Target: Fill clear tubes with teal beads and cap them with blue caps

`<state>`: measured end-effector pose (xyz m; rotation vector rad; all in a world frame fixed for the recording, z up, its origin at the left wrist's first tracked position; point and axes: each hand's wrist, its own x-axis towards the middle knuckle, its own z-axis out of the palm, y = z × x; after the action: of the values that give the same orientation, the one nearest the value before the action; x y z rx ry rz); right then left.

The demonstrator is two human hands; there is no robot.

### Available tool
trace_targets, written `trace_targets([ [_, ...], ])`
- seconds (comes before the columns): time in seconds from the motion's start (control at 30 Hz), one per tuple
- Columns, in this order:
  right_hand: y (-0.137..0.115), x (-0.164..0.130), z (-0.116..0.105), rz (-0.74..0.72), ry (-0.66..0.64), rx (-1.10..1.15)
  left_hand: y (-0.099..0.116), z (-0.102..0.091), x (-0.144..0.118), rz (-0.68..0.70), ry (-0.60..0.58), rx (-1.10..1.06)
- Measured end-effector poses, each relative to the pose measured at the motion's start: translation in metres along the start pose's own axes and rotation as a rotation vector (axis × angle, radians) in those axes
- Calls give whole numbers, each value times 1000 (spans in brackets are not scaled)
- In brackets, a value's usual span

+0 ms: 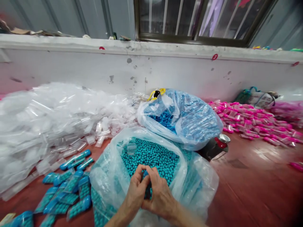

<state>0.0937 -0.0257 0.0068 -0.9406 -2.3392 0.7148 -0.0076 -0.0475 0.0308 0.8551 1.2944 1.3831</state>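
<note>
1. My left hand point(137, 189) and my right hand point(159, 194) meet over the near bag of teal beads point(151, 157), fingertips touching each other right at the bead surface.
2. My fingers point(144, 176) are pressed together around something small and dark blue between them; I cannot tell just what it is, as it is mostly hidden.
3. The clear plastic bag point(111, 176) holding the beads sits open in the near middle of the tabletop point(255, 176), its mouth folded back, and a small clear tube point(131, 148) lies on the beads at the far left of the opening.
4. Just behind it, touching it, stands a second bag of blue beads point(189, 119), with a yellow-handled tool point(155, 93) on its far edge.
5. To the near left lie filled tubes of teal beads with blue caps point(68, 192), scattered on the red surface.
6. Farther left spreads a big heap of empty clear tubes point(47, 119).
7. A dark tin with a red and silver top point(216, 145) lies beside the blue bag on the right.
8. Far right lie pink filled tubes point(251, 121) along the white wall point(165, 69).
</note>
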Motion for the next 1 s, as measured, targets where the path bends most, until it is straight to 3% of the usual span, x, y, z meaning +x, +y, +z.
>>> trace_targets([
  [0.23,0,-1,-17,159,-193,368,-9,-12,2,-91,-175,-222],
  [0.37,5,-6,-11,193,-204,355,-6,-19,-2,-188,-187,-319],
  [0.47,4,-5,-4,133,-178,279,-4,-23,-5,-221,-144,-329],
  [0.67,-7,2,0,71,-143,298,-12,-18,-12,-115,-35,-232],
  [0.87,18,-2,15,8,-97,267,-20,-6,-13,-44,93,-153],
  [1.0,6,-7,28,-37,-70,185,-11,-19,-19,41,102,37],
])
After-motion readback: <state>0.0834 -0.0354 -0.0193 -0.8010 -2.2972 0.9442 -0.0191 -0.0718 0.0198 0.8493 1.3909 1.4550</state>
